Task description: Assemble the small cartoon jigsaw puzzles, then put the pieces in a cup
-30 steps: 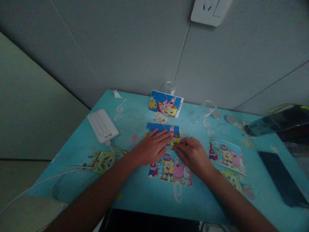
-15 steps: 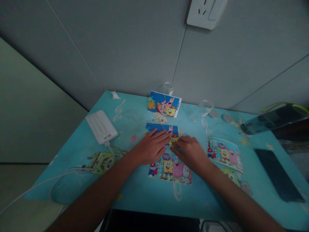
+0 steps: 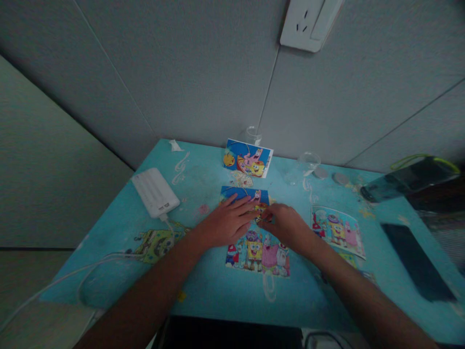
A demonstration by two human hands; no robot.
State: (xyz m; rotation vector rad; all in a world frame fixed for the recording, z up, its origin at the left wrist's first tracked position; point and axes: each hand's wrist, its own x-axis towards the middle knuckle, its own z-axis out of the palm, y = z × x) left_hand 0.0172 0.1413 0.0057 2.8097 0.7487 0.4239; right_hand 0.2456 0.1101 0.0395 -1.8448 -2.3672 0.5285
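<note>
Both hands lay on the glossy cartoon puzzle point(image 3: 256, 242): left hand point(image 3: 227, 224) flat, right hand point(image 3: 286, 225) pinching a piece point(image 3: 262, 214); a ribbed white power bank point(image 3: 155, 192) sat left.

Two hands, the left hand point(image 3: 227, 224) and the right hand point(image 3: 286, 227), are lying on one cartoon puzzle point(image 3: 257, 252). Two cartoon picture cards, one by the wall point(image 3: 247, 158) and one on the right point(image 3: 337, 231), are sitting on the blue table point(image 3: 218, 291). Two clear cups point(image 3: 253, 134) point(image 3: 308, 162), two round lids point(image 3: 321, 172) point(image 3: 341, 179), one white power bank point(image 3: 155, 192) and one black phone point(image 3: 417, 261) are sitting there too.
</note>
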